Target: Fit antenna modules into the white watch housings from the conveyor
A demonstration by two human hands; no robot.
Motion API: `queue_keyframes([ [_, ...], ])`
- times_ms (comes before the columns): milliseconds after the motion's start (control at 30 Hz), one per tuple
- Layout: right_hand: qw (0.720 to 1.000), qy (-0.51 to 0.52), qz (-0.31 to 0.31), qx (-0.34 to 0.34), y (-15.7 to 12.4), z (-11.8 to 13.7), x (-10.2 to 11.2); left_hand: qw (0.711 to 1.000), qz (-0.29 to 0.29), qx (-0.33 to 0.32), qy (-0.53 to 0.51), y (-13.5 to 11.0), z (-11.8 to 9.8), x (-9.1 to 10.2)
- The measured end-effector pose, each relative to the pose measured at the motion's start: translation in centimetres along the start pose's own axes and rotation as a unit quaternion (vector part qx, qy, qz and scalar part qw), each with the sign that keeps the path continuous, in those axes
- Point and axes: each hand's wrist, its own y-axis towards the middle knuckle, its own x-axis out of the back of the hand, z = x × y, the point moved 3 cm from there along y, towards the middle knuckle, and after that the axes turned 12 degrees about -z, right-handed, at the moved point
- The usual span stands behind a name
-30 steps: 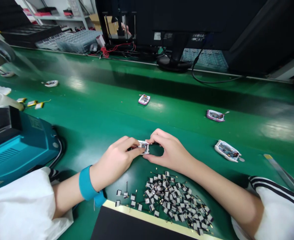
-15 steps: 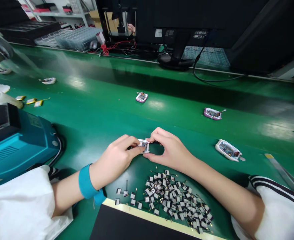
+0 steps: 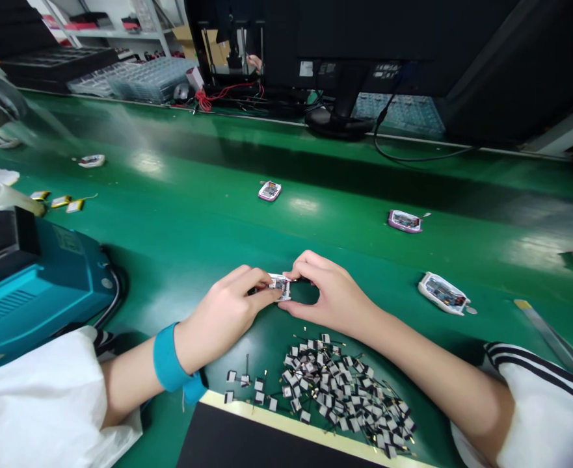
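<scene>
Between my hands is a small white device casing (image 3: 281,286) with an exposed circuit board inside. My left hand (image 3: 230,309), with a teal band at its wrist, pinches the casing's left side, its thumb and fingertips over the board. The thumb and index finger of my right hand (image 3: 332,292) grip its right end from above and below. Part of the casing is hidden under my left fingers. Just below my hands lies a heap of small grey-and-black parts (image 3: 349,390) with short leads and gold-coloured tips.
Open casings sit across the green surface: a purple-edged one (image 3: 405,221), a pink-edged one (image 3: 270,190), and white ones (image 3: 443,294). Metal tweezers (image 3: 554,338) lie at right. A teal machine (image 3: 71,276) stands left; a monitor base (image 3: 339,123) is behind.
The casings at the back have shifted slightly left, and a white one at the right edge shows more. Both my hands keep their grip on the casing, almost unmoved.
</scene>
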Motion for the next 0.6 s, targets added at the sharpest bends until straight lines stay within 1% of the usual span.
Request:
queue_keyframes([
  [600,1.0,0.007,-0.001,0.0,0.05,-0.15,-0.09,1.0,0.003,-0.008,0.011,-0.13,0.08,-0.23],
])
